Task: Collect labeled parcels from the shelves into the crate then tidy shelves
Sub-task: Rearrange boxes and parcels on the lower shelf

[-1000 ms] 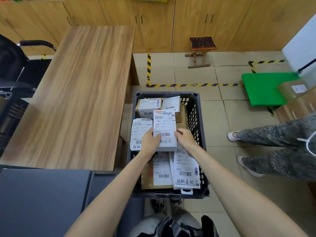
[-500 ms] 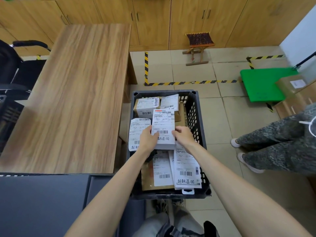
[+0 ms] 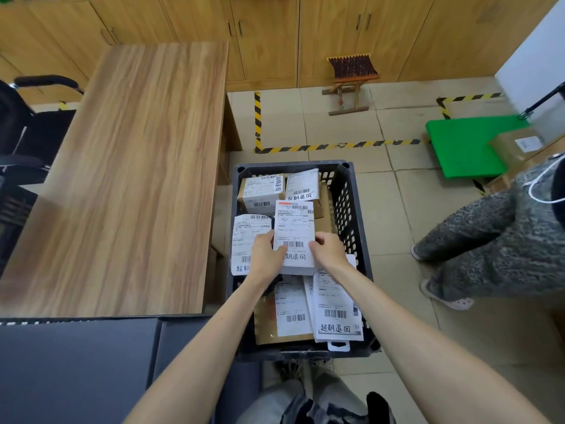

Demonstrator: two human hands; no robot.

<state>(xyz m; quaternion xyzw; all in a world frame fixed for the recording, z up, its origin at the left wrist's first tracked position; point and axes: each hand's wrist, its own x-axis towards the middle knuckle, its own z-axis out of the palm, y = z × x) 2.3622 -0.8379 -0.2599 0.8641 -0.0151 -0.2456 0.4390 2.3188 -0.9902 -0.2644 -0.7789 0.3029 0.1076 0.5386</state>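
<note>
A white labelled parcel [image 3: 294,231] sits over the middle of the black crate [image 3: 348,191], above other parcels. The left hand [image 3: 266,255] grips its near left edge and the right hand [image 3: 328,249] its near right edge, both closed on it.

Bare forearms, no sleeves; grey trousers [image 3: 305,399]; dark shoe [image 3: 289,368] below.

Held parcel [image 3: 294,234] over crate [image 3: 351,206] middle, left hand [image 3: 266,255] and right hand [image 3: 328,249] at sides. More parcels beyond, left, nearer. Table [image 3: 128,179] left of crate.
</note>
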